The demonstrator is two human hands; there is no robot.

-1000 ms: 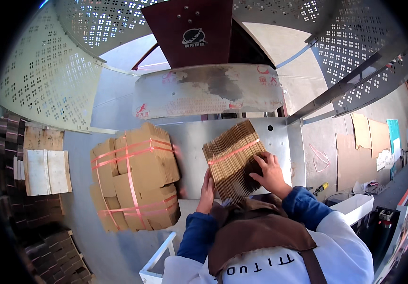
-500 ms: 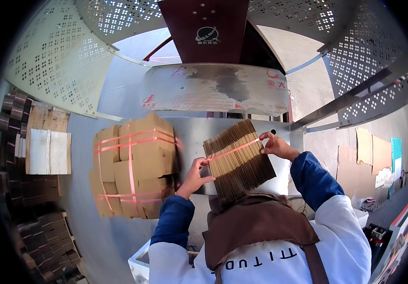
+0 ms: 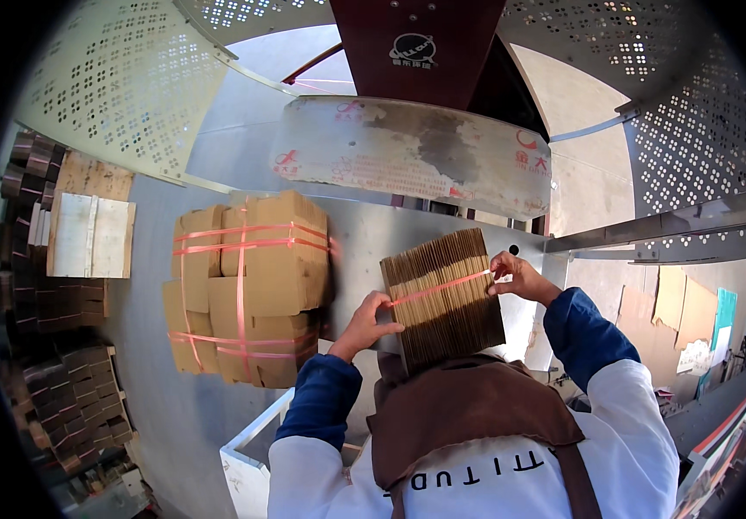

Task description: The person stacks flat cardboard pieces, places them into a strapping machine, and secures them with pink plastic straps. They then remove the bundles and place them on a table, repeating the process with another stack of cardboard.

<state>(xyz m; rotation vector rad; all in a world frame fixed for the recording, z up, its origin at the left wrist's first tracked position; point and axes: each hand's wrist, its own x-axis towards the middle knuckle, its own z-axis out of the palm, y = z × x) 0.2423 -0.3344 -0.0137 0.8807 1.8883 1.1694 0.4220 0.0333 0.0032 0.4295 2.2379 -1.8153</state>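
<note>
Right in front of me a bundle of folded brown cardboard pieces [image 3: 438,324] stands on edge, its many thin edges facing up. A pink strap [image 3: 442,287] runs across its top from side to side. My left hand [image 3: 361,329] is closed on the bundle's left side at the strap's end, thumb against the cardboard. At the right side, my right hand [image 3: 522,278] has its fingers bent and closed on the bundle's edge where the strap goes over. The bundle's near end rests close against my brown apron [image 3: 477,411]; its underside is hidden.
A larger block of cardboard tied with pink straps [image 3: 273,285] sits to the left on the metal table [image 3: 360,227]. Ahead are a worn, printed panel [image 3: 416,156] and a dark red machine column [image 3: 408,52]. Perforated guards [image 3: 113,95] curve around. Cardboard stacks [image 3: 87,398] stand far left.
The bundle has turned slightly and sits straighter, both hands still at its sides. My view has shifted a little, so the surroundings appear moved and tilted.
</note>
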